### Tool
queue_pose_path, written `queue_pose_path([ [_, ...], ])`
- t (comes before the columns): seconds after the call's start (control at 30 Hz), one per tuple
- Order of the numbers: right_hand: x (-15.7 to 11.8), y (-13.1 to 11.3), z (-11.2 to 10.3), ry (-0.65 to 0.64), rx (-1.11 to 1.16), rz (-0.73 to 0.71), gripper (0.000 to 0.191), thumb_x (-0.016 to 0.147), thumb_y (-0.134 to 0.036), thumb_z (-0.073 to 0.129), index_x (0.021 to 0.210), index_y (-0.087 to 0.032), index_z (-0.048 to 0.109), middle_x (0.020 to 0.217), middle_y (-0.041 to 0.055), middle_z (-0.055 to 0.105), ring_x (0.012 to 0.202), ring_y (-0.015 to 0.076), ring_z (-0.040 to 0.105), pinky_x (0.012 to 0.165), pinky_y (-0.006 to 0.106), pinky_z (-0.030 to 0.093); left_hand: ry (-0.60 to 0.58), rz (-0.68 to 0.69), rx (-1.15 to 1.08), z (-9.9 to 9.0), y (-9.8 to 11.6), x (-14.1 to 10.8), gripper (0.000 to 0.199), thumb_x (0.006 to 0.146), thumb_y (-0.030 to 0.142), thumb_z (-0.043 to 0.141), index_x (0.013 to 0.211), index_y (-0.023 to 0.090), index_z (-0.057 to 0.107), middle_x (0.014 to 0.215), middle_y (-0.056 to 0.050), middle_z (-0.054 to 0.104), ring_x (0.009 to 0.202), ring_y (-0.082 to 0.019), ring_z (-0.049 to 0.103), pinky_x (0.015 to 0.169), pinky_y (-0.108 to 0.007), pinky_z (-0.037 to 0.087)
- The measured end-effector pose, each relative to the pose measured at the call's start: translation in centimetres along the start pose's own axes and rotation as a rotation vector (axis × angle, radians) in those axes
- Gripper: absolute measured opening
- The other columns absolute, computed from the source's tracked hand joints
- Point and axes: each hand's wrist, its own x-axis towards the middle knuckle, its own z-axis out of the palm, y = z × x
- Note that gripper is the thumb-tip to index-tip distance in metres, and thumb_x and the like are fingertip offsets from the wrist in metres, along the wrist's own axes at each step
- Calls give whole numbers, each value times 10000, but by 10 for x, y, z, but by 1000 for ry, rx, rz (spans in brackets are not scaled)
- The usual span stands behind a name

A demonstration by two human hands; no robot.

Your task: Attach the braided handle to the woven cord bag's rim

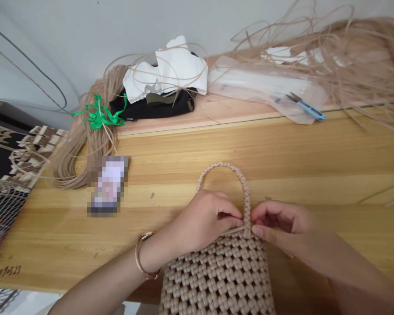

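Observation:
A beige woven basket bag (216, 275) stands at the table's near edge, its braided handle (220, 165) arching above the rim. At the handle's right base, my left hand (210, 218) pinches a thin beige strand (233, 230) running along the rim. On the other side of that base, my right hand (279, 223) has its thumb and forefinger drawn close together at the braid. What lies between those right fingertips is too small to make out. A bracelet (139, 258) circles my left wrist.
Left on the wooden table (170, 175) lie a blurred-out phone (108, 186) and a coil of beige cord (75, 162) with green ribbon (101, 114). Farther back are a black pouch (170, 107), white paper (184, 65), blue-handled snips (308, 109) and loose strands (364, 57).

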Motion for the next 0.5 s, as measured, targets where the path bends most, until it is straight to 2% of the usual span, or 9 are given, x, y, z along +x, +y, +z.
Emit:
queue_pose_path([
  [0.07, -1, 0, 0, -1, 5, -1, 72, 782, -279, 642, 812, -220, 615, 789, -13, 638, 749, 151, 560, 675, 266, 425, -13, -62, -86, 1, 0, 0, 130, 800, 160, 602, 791, 142, 730, 773, -36, 705, 679, -104, 600, 640, -198, 442],
  [0.23, -4, -4, 0, 6, 3, 9, 60, 772, -268, 643, 791, -218, 617, 783, -9, 648, 759, 160, 592, 691, 272, 450, -99, -371, -538, 2, -2, 1, 108, 738, 131, 623, 761, 147, 728, 742, -11, 710, 638, -95, 589, 610, -201, 438],
  [0.33, -6, -8, 2, 32, -57, 24, 104, 762, -312, 648, 796, -215, 632, 774, 4, 661, 746, 174, 603, 673, 284, 463, -110, -515, -737, 2, -2, 1, 113, 654, 171, 704, 760, 140, 725, 696, -4, 695, 600, -87, 568, 619, -217, 434],
  [0.43, -9, -11, 4, 72, -78, 49, 138, 759, -353, 648, 798, -221, 648, 762, 7, 678, 725, 174, 611, 646, 276, 465, -71, -612, -795, 4, 0, 2, 250, 492, 173, 812, 714, 131, 705, 676, 3, 675, 609, -94, 565, 620, -228, 431],
  [0.5, -10, -13, 5, 101, -66, 62, 145, 760, -371, 646, 790, -230, 651, 752, 4, 687, 712, 170, 616, 627, 261, 464, -61, -617, -788, 7, 2, 2, 286, 438, 150, 836, 678, 126, 682, 669, 10, 661, 613, -92, 559, 601, -221, 416],
])
